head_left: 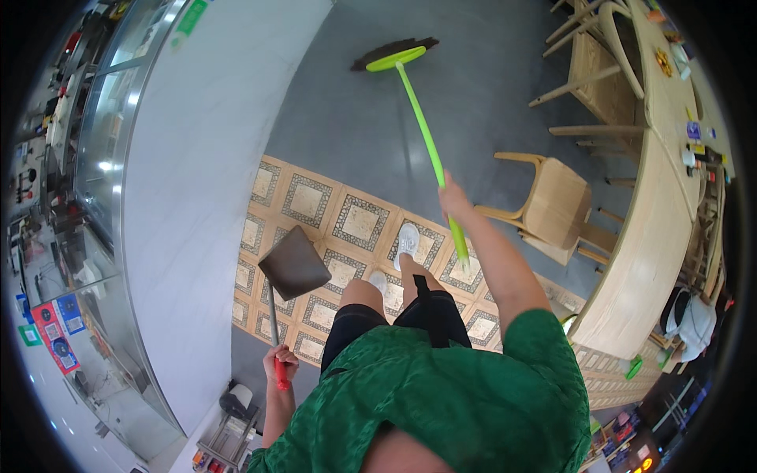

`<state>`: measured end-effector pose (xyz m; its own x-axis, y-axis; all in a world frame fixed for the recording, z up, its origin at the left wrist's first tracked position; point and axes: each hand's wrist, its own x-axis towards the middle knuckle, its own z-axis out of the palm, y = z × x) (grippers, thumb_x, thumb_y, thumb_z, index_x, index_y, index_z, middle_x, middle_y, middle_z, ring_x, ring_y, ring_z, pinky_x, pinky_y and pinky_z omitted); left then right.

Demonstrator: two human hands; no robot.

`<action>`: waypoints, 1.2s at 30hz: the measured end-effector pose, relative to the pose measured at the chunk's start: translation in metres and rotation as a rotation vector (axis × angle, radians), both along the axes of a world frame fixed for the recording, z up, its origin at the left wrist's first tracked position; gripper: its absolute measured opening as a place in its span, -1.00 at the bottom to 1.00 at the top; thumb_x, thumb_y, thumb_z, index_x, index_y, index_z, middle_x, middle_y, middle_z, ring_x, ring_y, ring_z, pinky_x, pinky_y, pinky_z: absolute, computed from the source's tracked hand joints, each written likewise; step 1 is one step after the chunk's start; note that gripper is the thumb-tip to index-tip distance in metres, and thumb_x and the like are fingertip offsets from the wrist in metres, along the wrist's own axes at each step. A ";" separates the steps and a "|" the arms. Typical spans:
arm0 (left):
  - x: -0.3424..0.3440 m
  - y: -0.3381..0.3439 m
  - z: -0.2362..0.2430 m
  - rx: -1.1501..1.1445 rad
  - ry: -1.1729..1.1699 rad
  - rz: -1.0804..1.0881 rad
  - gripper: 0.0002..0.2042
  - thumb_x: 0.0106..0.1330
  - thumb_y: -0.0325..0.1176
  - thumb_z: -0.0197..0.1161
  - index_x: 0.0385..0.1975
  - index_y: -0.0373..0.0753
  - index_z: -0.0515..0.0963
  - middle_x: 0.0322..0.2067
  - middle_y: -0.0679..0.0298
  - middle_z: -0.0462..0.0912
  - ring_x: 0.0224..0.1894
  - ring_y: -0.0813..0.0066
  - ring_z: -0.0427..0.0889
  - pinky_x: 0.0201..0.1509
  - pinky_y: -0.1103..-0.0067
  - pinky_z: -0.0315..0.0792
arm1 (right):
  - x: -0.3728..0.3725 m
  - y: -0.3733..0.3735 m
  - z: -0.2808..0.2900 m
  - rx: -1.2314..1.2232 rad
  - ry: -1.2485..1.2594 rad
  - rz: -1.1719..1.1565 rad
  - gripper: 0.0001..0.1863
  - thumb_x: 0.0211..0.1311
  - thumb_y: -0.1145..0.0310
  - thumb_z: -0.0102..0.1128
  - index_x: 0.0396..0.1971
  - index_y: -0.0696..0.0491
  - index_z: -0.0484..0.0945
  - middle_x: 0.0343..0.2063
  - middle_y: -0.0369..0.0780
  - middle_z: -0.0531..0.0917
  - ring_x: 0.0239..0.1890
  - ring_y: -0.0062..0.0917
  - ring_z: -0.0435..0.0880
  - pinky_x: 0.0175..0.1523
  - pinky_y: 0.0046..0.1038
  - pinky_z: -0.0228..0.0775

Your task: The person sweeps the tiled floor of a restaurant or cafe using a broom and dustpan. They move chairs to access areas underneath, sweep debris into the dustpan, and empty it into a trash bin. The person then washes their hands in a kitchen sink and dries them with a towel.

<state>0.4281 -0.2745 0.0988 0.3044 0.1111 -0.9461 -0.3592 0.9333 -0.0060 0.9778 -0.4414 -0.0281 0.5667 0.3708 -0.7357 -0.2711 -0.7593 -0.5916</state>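
My right hand (453,199) is wrapped round the bright green handle of a broom (422,118). The broom's green head with dark bristles rests on the grey floor ahead of me, well away from my feet. In my left hand (281,364) is the red grip of a long-handled dustpan (296,262). Its dark, squarish pan hangs over the patterned tiles at my left, in front of my left leg. Whether the pan touches the floor I cannot tell.
A white counter side (197,158) runs along my left, with a glass display case (102,158) beyond it. To my right stand a wooden chair (558,193) and a long wooden table (623,260). More chairs (603,71) line the table farther ahead.
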 end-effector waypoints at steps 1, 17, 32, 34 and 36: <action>0.009 0.002 0.000 0.015 0.015 0.014 -0.85 0.14 -0.43 -0.04 -0.63 -0.30 0.34 -0.83 0.47 0.28 -0.75 0.67 0.29 -0.57 0.70 0.24 | -0.017 -0.016 0.009 -0.002 -0.038 0.069 -0.57 0.21 0.35 -0.17 0.10 -0.06 0.11 -0.65 -0.14 0.45 -0.74 -0.43 0.44 -0.68 -0.34 0.30; 0.176 0.179 -0.048 -0.105 -0.076 0.103 -0.76 0.10 -0.43 -0.06 -0.81 -0.15 0.25 -0.86 0.48 0.28 -0.79 0.66 0.29 -0.60 0.70 0.30 | 0.135 0.209 -0.033 0.048 0.286 -0.275 -0.52 0.19 0.32 -0.05 0.13 -0.35 0.23 -0.61 -0.28 0.39 -0.74 -0.57 0.33 -0.77 -0.44 0.18; 0.418 0.320 -0.058 -0.129 -0.196 -0.071 -0.79 0.13 -0.45 -0.06 -0.76 -0.19 0.27 -0.84 0.47 0.26 -0.78 0.66 0.27 -0.62 0.71 0.27 | 0.176 0.028 0.102 -0.403 0.380 -0.207 -0.55 0.22 0.29 -0.17 0.15 -0.12 0.20 -0.66 -0.15 0.48 -0.74 -0.46 0.47 -0.61 -0.40 0.35; 0.463 0.327 -0.054 -0.105 -0.187 -0.121 -0.79 0.14 -0.46 -0.07 -0.75 -0.19 0.27 -0.84 0.47 0.27 -0.78 0.67 0.27 -0.61 0.71 0.27 | 0.219 0.029 0.045 -0.446 0.151 0.157 -0.53 0.20 0.29 -0.20 0.16 -0.13 0.17 -0.59 -0.05 0.52 -0.67 -0.34 0.54 -0.53 -0.35 0.40; 0.502 0.334 -0.052 -0.122 -0.188 -0.177 -0.77 0.16 -0.44 -0.09 -0.75 -0.18 0.27 -0.83 0.47 0.27 -0.77 0.67 0.27 -0.58 0.70 0.30 | 0.290 0.056 -0.029 -0.214 -0.042 0.083 -0.54 0.21 0.30 -0.25 0.15 -0.12 0.17 -0.71 -0.10 0.45 -0.75 -0.35 0.48 -0.60 -0.33 0.33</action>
